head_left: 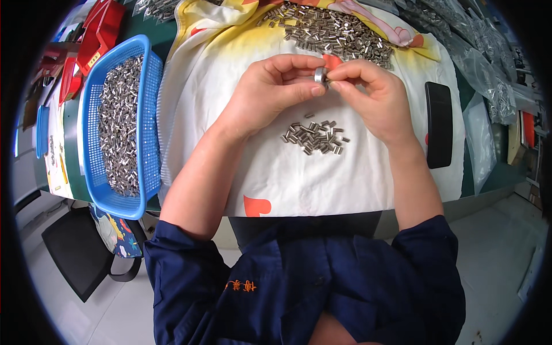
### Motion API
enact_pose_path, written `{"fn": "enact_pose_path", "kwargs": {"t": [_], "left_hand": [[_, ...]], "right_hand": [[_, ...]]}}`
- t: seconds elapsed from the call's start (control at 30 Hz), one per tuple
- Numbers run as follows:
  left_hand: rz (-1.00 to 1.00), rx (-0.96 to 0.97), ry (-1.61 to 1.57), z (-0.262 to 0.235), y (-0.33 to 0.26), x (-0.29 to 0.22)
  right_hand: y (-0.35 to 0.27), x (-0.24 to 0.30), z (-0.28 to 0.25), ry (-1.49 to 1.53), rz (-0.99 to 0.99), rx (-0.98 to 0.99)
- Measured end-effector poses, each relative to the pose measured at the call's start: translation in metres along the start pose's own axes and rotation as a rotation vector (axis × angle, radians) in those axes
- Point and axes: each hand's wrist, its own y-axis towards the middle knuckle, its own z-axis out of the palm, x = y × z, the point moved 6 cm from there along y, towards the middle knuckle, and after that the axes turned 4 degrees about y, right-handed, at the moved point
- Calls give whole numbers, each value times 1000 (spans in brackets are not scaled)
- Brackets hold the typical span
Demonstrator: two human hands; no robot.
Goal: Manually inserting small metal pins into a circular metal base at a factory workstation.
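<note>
At table centre, over a white cloth (299,184) w/ yellow and red print: both hands meet on one small steel ring (319,75). Left hand (275,92) pinches the ring between thumb and forefinger; right hand (374,98) closes on it from the opposite side, fingertips narrowed at the rim, possibly w/ a pin between them (too small to tell). Ring is held in the air above a small heap of short steel pins (315,138), which lies on the cloth just below the hands. Larger pin pile (333,31) sits at the far edge of the cloth; blue basket (118,126) full of similar pins stands at left, well apart. Black flat device (439,123) lies right of the right hand; clear bags (489,69) of parts at far right.

Technique note (judgement): keep the ring steady in the left pinch, bore facing the right fingertips; work low over the cloth so a dropped pin lands near the small heap, not on the floor. Light grip, no twisting; feed one pin at a time.
</note>
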Motion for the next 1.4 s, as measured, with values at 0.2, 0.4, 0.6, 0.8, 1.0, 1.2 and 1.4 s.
{"fn": "enact_pose_path", "kwargs": {"t": [0.2,0.4,0.6,0.8,1.0,1.2,1.4], "left_hand": [[-53,-36,44,0,-3,0],[-35,-61,114,2,-4,0],[-99,66,46,12,-8,-3],[-183,237,116,24,-15,5],[-139,258,124,19,-9,3],[-82,173,0,12,-5,2],[-16,-15,-63,1,0,2]], "right_hand": [[-2,11,5,-135,-48,-9],[-5,25,6,-438,-304,-58],[-5,11,-1,-99,89,131],[25,-8,-16,-250,129,83],[45,-20,20,-827,-89,35],[28,-3,14,-904,-164,92],[-2,-4,-3,120,76,-18]]}}
